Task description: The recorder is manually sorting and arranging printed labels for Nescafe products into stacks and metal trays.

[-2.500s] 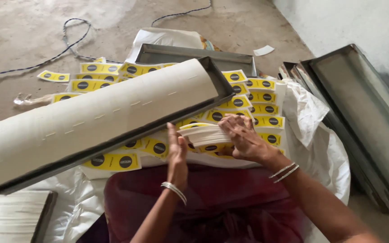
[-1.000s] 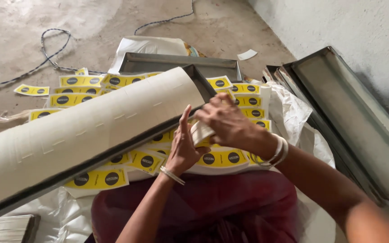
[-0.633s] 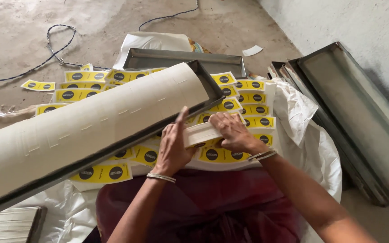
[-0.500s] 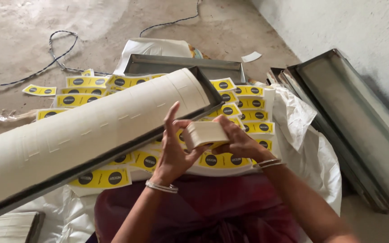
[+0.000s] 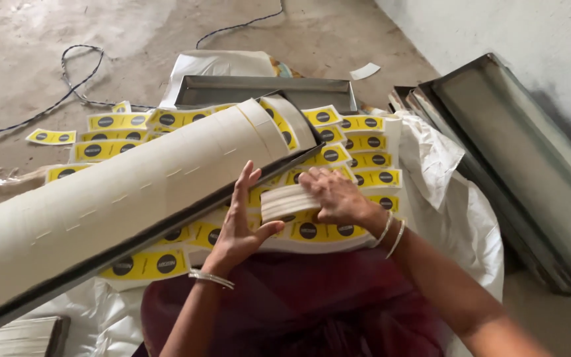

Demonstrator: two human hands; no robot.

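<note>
**Card stack, hand-held, over yellow labels**

Long tray of packed white cards (image 5: 120, 198), left. Left hand (image 5: 239, 221) open, fingers spread beside the stack of white cards (image 5: 289, 201). Right hand (image 5: 338, 195) clasps that stack, centre. Likely light, loose, prone to fanning; grip both ends. Yellow labels (image 5: 358, 158) beneath; metal trays (image 5: 530, 165) right.

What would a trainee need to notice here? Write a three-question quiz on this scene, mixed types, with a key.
1. True or false: the right hand rests on top of the small stack of cards.
2. Which side of that stack does the open left hand stand at? A) the near left side B) the far right side C) underneath, out of sight
3. Fill in: the yellow labels lie in rows on a white ____.

Key
1. True; its fingers press down on the stack.
2. A.
3. Sack, spread on the floor beside the metal trays; the long roll of cards lies in another tray across the lap.
</note>
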